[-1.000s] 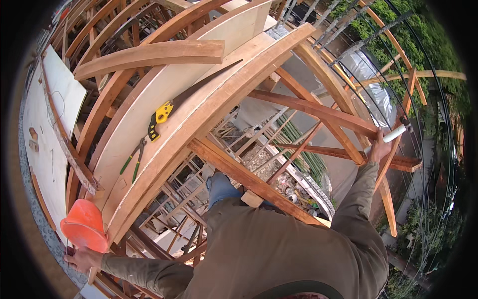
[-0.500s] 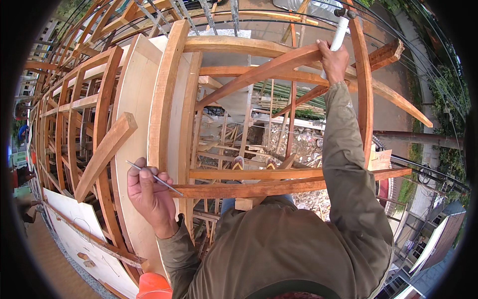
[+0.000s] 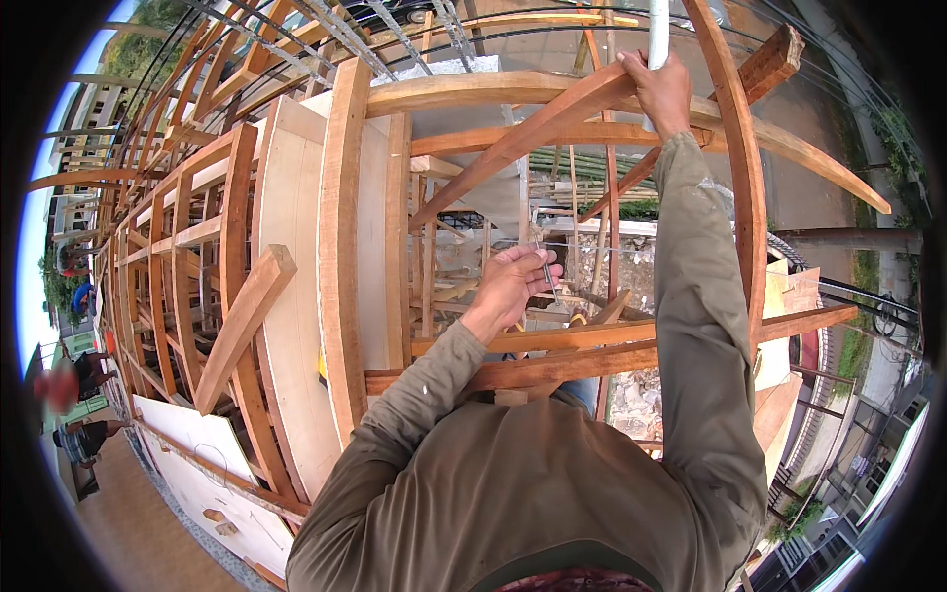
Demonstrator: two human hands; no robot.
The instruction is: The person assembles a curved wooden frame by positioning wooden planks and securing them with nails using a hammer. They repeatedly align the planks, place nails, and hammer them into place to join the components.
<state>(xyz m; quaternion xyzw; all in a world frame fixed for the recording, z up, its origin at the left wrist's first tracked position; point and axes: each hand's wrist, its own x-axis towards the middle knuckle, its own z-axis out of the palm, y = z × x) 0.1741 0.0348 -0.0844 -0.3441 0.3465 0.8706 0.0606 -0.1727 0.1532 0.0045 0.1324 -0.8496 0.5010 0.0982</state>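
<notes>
Left hand (image 3: 513,284) pinched, left arm (image 3: 414,390) bent; right hand (image 3: 665,97) curled, right arm (image 3: 695,261) outstretched.

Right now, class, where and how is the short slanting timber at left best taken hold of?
I'd grip the short timber near its upper end, across its narrow width, coming from the right, where the left hand is: that square-cut end appears to jut over the pale board, while its middle crosses a frame timber. Whether it is fastened, I cannot tell.

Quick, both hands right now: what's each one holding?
Left hand: closed, pinching a thin metal rod.
Right hand: closed around a white handle, at the end of a wooden beam.
</notes>
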